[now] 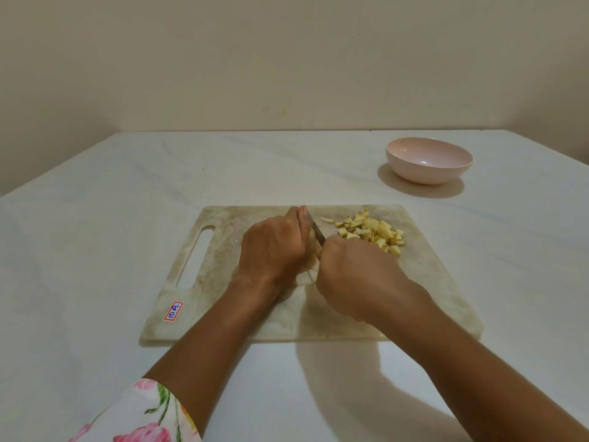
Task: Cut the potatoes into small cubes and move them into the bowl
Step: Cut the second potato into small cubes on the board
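Both forearms reach forward over the cutting board (414, 298), the left one coming out of a flowered sleeve (140, 416). The left hand (271, 247) curls its fingers over a potato (310, 260) and holds it on the board, while the right hand (353, 275) is closed around a knife (317, 231) whose blade lies against the potato. Just behind the right hand is a heap of potato cubes (373, 232), and farther right on the tabletop (95, 218) stands the pink bowl (428, 161).

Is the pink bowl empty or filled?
Empty: the bowl shows only bare pink inside; the potato cubes lie piled on the cutting board.
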